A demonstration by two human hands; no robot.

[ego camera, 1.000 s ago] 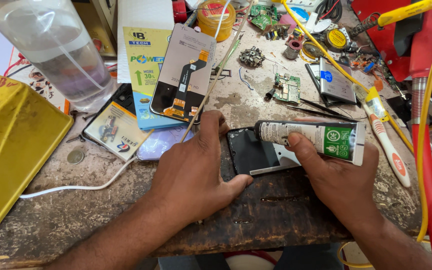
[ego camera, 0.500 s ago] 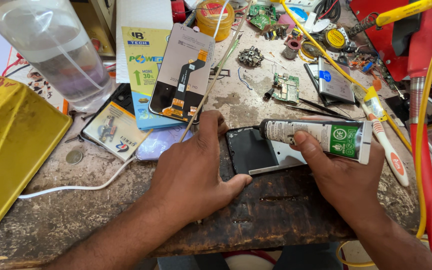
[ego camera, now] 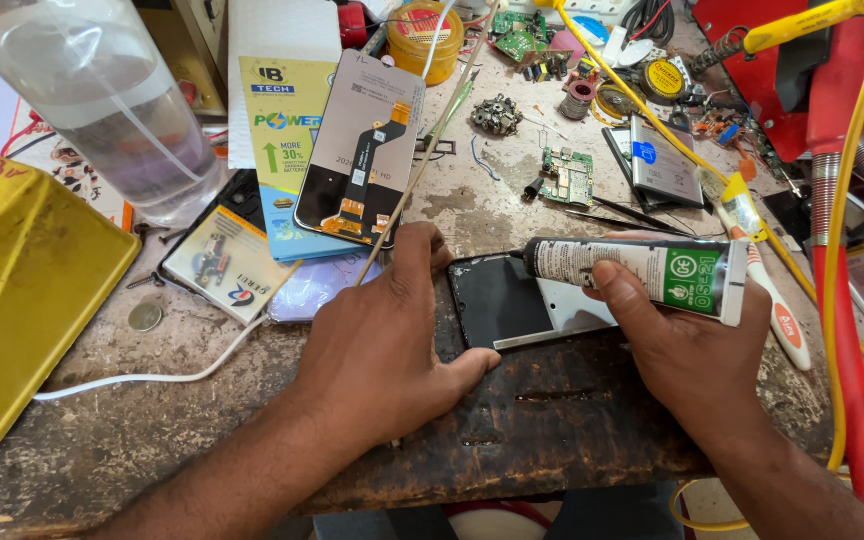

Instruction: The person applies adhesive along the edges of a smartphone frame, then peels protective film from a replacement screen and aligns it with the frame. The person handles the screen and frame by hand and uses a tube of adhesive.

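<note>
Since a second ago, my right hand (ego camera: 692, 340) has slid the glue tube (ego camera: 642, 275) leftward — nozzle now over the phone frame (ego camera: 512, 305) on the bench (ego camera: 552, 420). Left hand (ego camera: 382, 350) lies flat, pinning that thin, fragile frame by its edge; the soft tube stays pinched mid-body.

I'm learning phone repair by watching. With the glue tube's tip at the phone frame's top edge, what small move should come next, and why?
Probably draw the glue tube slowly along the phone frame edge while squeezing gently. Its nozzle sits at the frame's upper edge, the right hand has a grip on the tube, and the left hand pins the frame flat on the workbench.
</note>
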